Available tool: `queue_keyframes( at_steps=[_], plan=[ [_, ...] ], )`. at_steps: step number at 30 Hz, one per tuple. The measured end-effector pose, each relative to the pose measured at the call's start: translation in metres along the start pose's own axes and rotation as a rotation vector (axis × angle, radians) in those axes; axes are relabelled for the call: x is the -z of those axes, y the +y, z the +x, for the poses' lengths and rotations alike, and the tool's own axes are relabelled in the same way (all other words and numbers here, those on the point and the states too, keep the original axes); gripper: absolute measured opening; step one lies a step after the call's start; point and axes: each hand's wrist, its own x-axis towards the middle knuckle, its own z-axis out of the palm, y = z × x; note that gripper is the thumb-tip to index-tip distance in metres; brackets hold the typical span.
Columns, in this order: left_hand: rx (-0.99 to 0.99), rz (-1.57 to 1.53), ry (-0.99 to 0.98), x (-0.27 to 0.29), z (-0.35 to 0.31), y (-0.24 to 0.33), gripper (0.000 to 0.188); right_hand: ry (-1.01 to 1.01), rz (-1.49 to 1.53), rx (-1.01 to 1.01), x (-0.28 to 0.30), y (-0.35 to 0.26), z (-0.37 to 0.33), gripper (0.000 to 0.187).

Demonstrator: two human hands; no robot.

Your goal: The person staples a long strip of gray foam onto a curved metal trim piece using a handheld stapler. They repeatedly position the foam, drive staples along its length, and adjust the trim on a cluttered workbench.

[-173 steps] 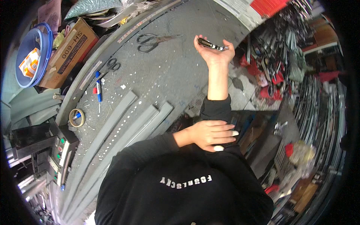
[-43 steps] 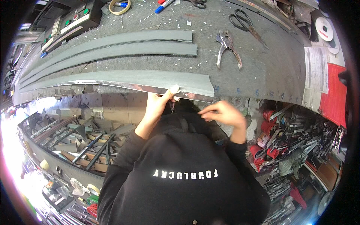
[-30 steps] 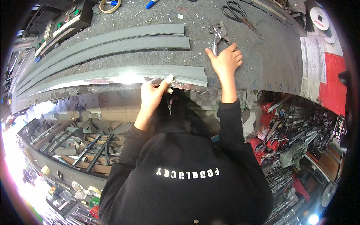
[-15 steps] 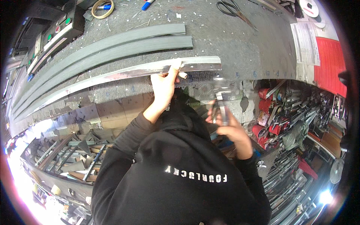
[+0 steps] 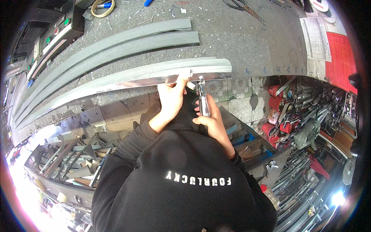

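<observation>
A long grey strip [image 5: 135, 71] with a shiny front edge lies along the near edge of the bench. My left hand [image 5: 172, 94] pinches that edge near the strip's right end; white coverings are on the thumb and a finger. Just to its right, my right hand [image 5: 211, 118] is wrapped round a silver pliers-like tool [image 5: 202, 94]. The tool's head points up at the strip's edge; whether it bites on the strip I cannot tell. Beyond lie two more grey strips [image 5: 154, 40], side by side.
At the bench's far side are a tape roll [image 5: 102, 14], a blue marker [image 5: 148, 3] and scissors [image 5: 243, 7]. A control box with buttons [image 5: 57, 31] stands at the left. Red bins [image 5: 275, 102] and metal profiles are below right; a bin of offcuts [image 5: 73, 162] is below left.
My right hand has moved left and up with the tool, bringing its head to the strip's edge beside my left hand. The strip's front edge has tipped, showing more of its shiny face.
</observation>
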Motion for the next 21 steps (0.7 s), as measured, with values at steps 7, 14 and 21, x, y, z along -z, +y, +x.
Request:
queue_keyframes(
  at_steps=[7,14,21],
  plan=[
    [0.077,0.07,0.041,-0.002,-0.008,0.005,0.037,-0.041,0.099,-0.05,-0.002,0.009,0.002,0.078],
    [0.052,0.031,0.035,-0.002,-0.013,0.004,0.034,0.058,0.049,0.033,-0.004,0.013,-0.002,0.077],
    [0.065,-0.027,0.002,0.0,-0.015,0.002,0.028,0.002,0.087,-0.005,-0.005,0.018,0.002,0.069]
  ],
)
